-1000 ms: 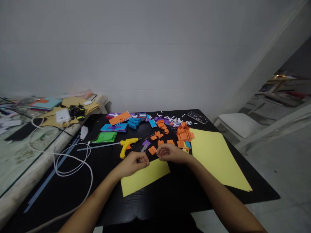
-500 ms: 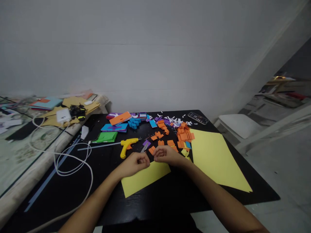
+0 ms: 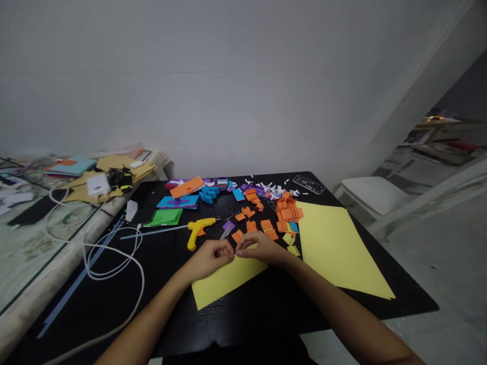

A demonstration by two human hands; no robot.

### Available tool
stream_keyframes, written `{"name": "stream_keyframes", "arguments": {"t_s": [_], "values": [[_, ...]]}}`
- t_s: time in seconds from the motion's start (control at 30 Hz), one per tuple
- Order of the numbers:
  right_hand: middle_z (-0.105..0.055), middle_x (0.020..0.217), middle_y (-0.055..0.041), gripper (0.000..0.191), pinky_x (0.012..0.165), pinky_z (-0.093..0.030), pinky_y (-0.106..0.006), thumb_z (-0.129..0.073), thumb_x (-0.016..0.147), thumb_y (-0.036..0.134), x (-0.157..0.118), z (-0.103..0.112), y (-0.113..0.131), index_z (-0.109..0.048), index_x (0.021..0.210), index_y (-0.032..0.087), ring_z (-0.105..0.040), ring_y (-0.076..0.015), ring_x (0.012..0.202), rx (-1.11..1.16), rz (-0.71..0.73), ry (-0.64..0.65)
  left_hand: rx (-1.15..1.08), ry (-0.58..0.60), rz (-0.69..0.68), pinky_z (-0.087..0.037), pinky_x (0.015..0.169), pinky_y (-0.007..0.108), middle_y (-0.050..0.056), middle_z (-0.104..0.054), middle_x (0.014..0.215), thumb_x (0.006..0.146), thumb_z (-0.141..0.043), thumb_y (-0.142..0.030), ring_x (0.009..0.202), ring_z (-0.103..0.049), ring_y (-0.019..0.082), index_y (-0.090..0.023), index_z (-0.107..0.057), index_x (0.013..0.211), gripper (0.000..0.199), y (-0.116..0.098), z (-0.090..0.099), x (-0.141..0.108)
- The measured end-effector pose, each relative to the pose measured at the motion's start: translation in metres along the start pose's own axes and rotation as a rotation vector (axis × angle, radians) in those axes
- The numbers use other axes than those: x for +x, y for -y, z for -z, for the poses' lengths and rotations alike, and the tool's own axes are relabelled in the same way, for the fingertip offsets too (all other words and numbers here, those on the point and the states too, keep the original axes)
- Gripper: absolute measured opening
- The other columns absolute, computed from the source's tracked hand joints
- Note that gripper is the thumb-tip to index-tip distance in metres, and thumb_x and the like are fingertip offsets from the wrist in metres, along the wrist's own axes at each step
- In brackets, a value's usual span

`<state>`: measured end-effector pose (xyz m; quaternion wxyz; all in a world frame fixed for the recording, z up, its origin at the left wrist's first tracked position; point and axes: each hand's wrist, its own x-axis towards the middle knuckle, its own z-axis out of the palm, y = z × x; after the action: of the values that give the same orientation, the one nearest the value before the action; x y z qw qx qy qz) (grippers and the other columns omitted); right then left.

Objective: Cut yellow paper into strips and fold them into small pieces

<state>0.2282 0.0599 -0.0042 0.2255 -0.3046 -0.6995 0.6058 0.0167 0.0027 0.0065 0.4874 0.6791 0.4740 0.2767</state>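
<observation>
My left hand (image 3: 213, 257) and my right hand (image 3: 259, 247) meet fingertip to fingertip over the far edge of a yellow paper sheet (image 3: 228, 285) lying on the black table. Both are closed in a pinch; whatever sits between the fingers is too small or hidden to name. Just beyond them lie scissors (image 3: 225, 232), partly covered by my hands, and a purple paper piece (image 3: 229, 226). A yellow glue gun (image 3: 197, 232) rests on its side to the left. Several small folded orange paper pieces (image 3: 271, 229) are scattered ahead of my right hand.
Large yellow sheets (image 3: 342, 248) cover the table's right side. A phone (image 3: 309, 184) lies at the back right. White paper scraps (image 3: 272, 188) and stacked blue (image 3: 178, 202) and green paper (image 3: 164, 218) lie farther back. A white cable (image 3: 141, 284) loops along the left; a white chair (image 3: 375, 196) stands right.
My right hand has moved slightly left, so its fingertips now meet those of my left hand. The left hand stays nearly in place. The view has shifted a little.
</observation>
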Motion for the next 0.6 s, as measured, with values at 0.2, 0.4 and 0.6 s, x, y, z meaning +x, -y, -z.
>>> {"name": "stream_keyframes", "arguments": {"t_s": [0.2,0.4,0.6], "values": [[-0.073,0.081,-0.0047,0.032,0.079,-0.051,-0.033,-0.076,0.074,0.048,0.003,-0.002,-0.003,-0.074,0.081,0.017,-0.068,-0.0193,0.079,0.053,-0.027,-0.036,0.006,0.015,-0.014,-0.033,0.057,0.022,-0.002,-0.051,0.063,0.085,-0.06,-0.031,0.059,-0.044,0.01,-0.013,-0.066,0.079,0.019,0.001,-0.001,0.0],[-0.073,0.08,-0.0045,0.033,0.08,-0.051,-0.033,-0.078,0.071,0.046,0.004,-0.006,-0.005,-0.072,0.08,0.015,-0.068,-0.0185,0.078,0.1,-0.038,-0.042,0.019,0.024,-0.025,-0.034,0.058,0.022,-0.002,-0.054,0.064,0.085,-0.06,-0.029,0.06,-0.046,0.01,-0.013,-0.066,0.079,0.018,0.004,-0.002,0.0],[-0.07,0.075,-0.003,0.032,0.075,-0.051,-0.033,-0.079,0.071,0.045,0.002,0.001,0.007,-0.069,0.078,0.015,-0.064,-0.0163,0.072,0.22,0.07,-0.306,0.035,0.021,0.001,-0.034,0.056,0.021,-0.003,-0.053,0.062,0.085,-0.059,-0.026,0.059,-0.046,0.01,-0.012,-0.066,0.079,0.017,0.0,-0.001,-0.001]]}}
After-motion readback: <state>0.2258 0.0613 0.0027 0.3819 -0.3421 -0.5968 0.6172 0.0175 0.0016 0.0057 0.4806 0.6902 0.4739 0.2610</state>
